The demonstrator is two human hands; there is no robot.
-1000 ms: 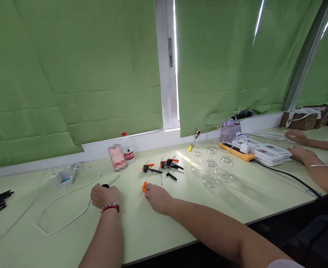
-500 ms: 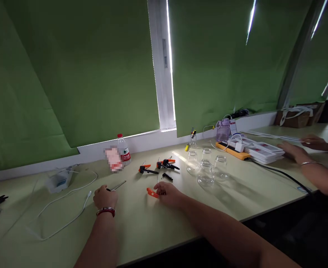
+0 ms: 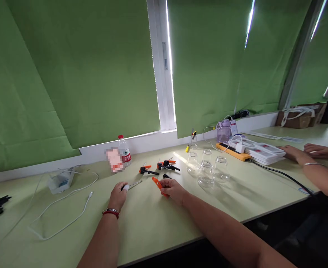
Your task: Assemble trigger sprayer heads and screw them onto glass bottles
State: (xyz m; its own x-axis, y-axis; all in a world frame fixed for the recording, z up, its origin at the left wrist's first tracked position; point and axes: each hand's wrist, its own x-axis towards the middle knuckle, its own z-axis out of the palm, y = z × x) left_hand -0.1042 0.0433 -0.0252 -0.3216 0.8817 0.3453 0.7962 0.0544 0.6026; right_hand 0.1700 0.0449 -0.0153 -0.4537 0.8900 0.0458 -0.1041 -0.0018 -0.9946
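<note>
My left hand (image 3: 117,196) is closed around a slim metal-shafted tool (image 3: 136,184) with a white and black end; its tip points right, toward my other hand. My right hand (image 3: 175,190) pinches an orange plastic handle piece (image 3: 157,184), tilted above the table. Just behind those fingers lies a small black part (image 3: 167,176), partly hidden. Farther back, an orange-and-black clamp-like tool (image 3: 145,170) lies by itself, with similar orange-and-black tools (image 3: 166,164) grouped to its right.
Several clear glass jars (image 3: 206,175) stand right of centre. Behind are a water bottle (image 3: 127,152) and a purple bottle (image 3: 223,131). An orange power strip (image 3: 232,151) lies by white stacked trays (image 3: 264,152). A white cable (image 3: 66,225) loops at left. Another person's hands (image 3: 295,153) rest at right.
My left hand has moved right and slightly up with the metal-shafted tool, showing its white end. The orange piece has risen and turned in my right hand. The other person's hands have shifted.
</note>
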